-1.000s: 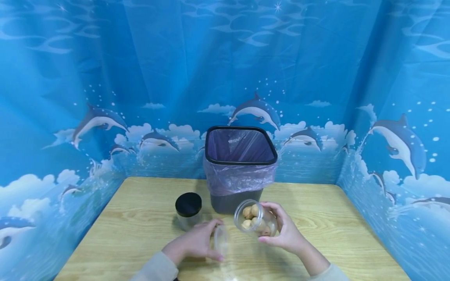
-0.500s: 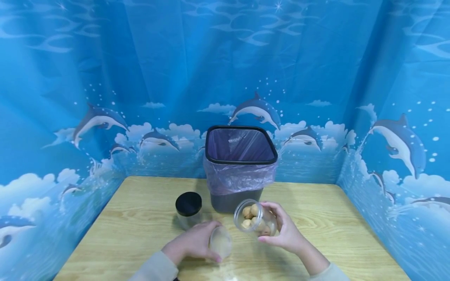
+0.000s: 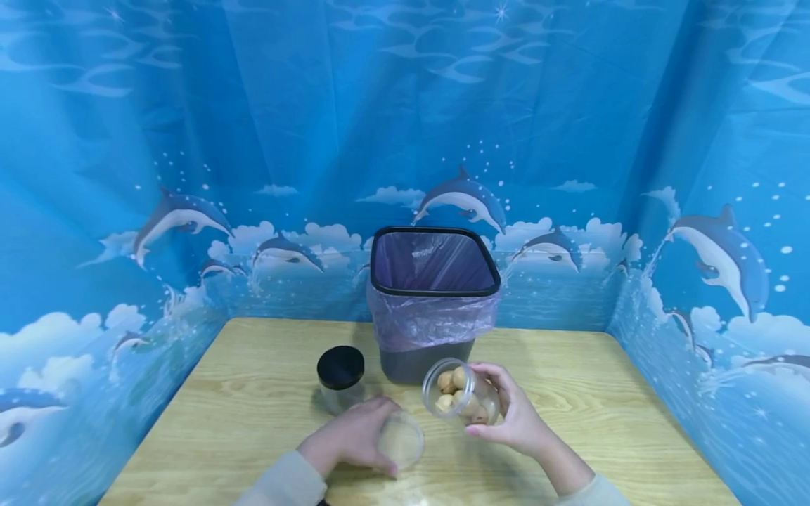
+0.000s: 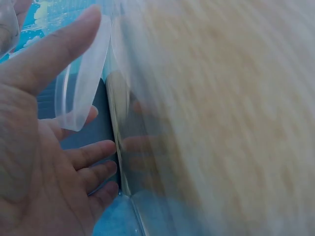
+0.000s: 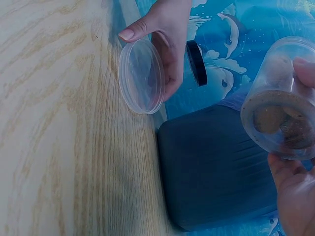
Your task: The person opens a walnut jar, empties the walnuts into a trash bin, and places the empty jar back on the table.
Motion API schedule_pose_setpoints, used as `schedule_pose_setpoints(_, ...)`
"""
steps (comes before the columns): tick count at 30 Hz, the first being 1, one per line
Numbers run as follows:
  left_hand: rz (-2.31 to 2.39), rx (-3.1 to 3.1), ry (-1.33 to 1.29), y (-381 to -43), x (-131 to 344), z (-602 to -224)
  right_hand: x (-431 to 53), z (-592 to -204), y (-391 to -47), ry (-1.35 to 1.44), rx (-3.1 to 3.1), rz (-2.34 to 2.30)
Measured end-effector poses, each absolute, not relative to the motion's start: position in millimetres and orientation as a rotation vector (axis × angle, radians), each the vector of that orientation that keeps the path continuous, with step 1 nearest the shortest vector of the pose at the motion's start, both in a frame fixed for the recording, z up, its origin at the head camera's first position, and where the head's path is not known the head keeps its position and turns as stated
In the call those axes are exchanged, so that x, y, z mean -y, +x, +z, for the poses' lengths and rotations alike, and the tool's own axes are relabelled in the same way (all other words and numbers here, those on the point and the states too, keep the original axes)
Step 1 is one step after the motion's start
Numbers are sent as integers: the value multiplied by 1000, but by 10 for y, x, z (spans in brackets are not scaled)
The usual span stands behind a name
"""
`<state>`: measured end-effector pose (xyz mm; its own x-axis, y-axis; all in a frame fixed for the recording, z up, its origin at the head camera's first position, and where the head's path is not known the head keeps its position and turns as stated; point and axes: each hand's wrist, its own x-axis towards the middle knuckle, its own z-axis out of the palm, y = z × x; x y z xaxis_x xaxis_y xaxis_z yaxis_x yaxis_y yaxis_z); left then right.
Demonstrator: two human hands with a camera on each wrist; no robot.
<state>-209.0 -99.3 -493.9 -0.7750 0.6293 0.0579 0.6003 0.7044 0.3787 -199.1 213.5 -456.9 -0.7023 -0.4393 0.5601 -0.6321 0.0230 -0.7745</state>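
Observation:
My left hand (image 3: 356, 436) pinches a round translucent plastic lid (image 3: 402, 440) between thumb and index finger, low over the table. In the left wrist view the lid (image 4: 81, 78) stands edge-on and the other fingers are spread apart. My right hand (image 3: 515, 419) grips a clear plastic jar (image 3: 489, 397) by its side. The jar tilts with its uncovered mouth toward the left, and several walnuts (image 3: 445, 403) sit inside. In the right wrist view the jar's base (image 5: 278, 147) faces the camera. A gap separates lid and jar.
A second clear jar with a black lid (image 3: 340, 367) stands beyond my left hand. Behind the hands is a dark bin (image 3: 424, 362) lined with a purple plastic bag (image 3: 436, 320). A dolphin-print curtain surrounds the wooden table (image 3: 569, 393).
The lid in my left hand has turned from nearly edge-on to showing its round face to the head camera. The right hand and its jar have stayed in place.

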Motion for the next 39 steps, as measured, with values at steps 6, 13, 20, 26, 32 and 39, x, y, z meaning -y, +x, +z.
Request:
schedule_pose_setpoints(6,563,-2816,949,-2066,969,-4967,-2136,-4569,-1991,1127,2121,1761)
schedule_pose_setpoints(13,518,-2827,943,-2041,961,-4943,-2139,-4567,-1987,1128,2115,1758)
schedule_pose_setpoints(20,537,-2822,938,-2017,955,-4909,-2142,-4579,-1994,1131,2120,1763)
schedule_pose_setpoints(26,504,-2829,944,-2016,959,-4920,-2147,-4586,-1999,1131,2122,1758)
schedule_pose_setpoints(32,479,-2825,948,-2012,956,-4897,-2146,-4579,-1990,1133,2119,1766)
schedule_pose_setpoints(39,498,-2816,945,-2024,967,-4910,-2144,-4552,-1971,1136,2110,1777)
